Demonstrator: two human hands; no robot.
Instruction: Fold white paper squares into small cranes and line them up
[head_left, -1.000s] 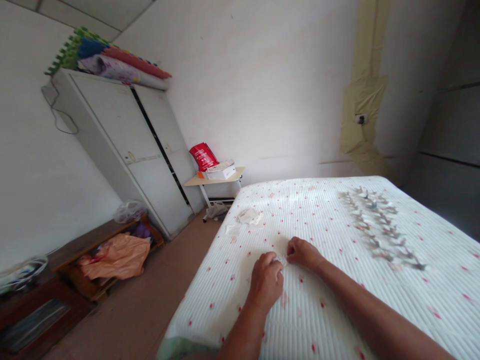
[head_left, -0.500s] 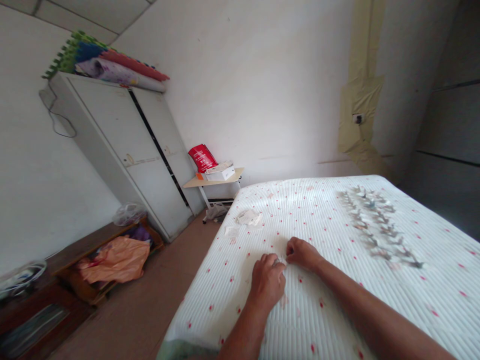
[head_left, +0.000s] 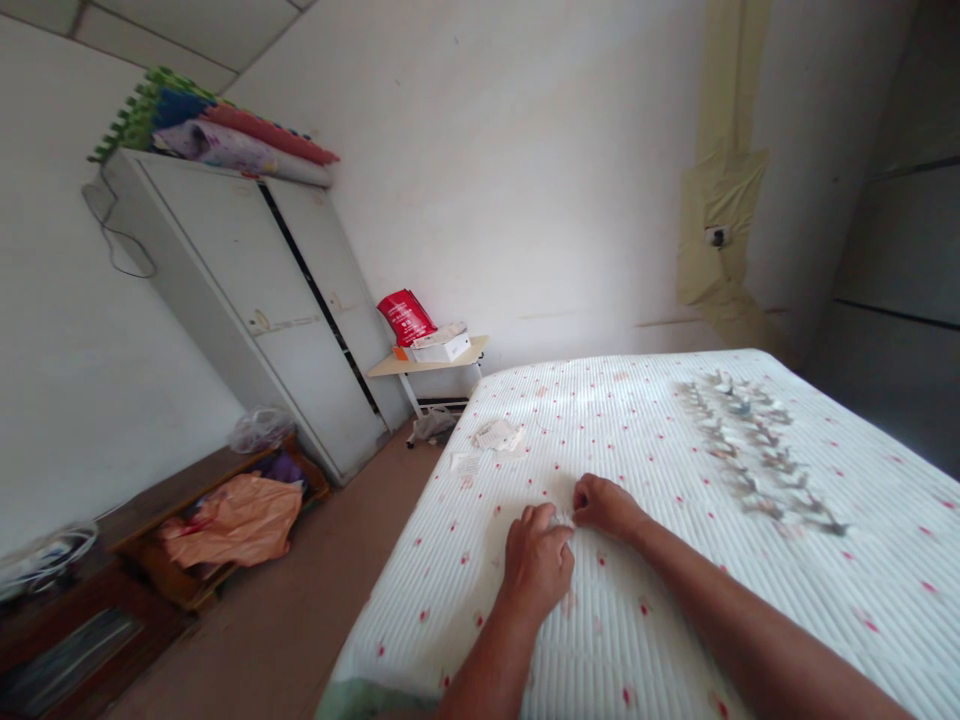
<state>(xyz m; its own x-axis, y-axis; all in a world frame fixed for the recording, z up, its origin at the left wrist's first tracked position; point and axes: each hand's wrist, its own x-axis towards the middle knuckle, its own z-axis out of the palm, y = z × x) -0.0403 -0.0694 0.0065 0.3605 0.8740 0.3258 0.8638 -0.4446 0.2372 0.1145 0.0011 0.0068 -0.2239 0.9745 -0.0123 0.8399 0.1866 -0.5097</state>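
Both hands are close together over the bed's white quilted cover [head_left: 645,620]. My left hand [head_left: 538,562] is closed, its thumb and fingertips pinching a small piece of paper [head_left: 561,520]. From the other side, my right hand [head_left: 606,507] has its fingers curled in a pinch at the paper's right end; the fingertips partly hide it. Beyond my hands, on the left side of the bed, lie loose printed paper sheets [head_left: 498,435]. Rows of small folded paper figures [head_left: 763,436], like cranes, stand on the right side.
A small table [head_left: 474,352] beyond the bed bears a red bag [head_left: 406,318] and a white box [head_left: 448,346]. At left stand a grey metal cabinet [head_left: 217,270] and a low wooden unit holding an orange plastic bag [head_left: 236,522]. The bed's left edge drops to brown floor [head_left: 300,600].
My hands stay in nearly the same place. The left fingers have shifted slightly, and a little more of the paper shows between the hands.
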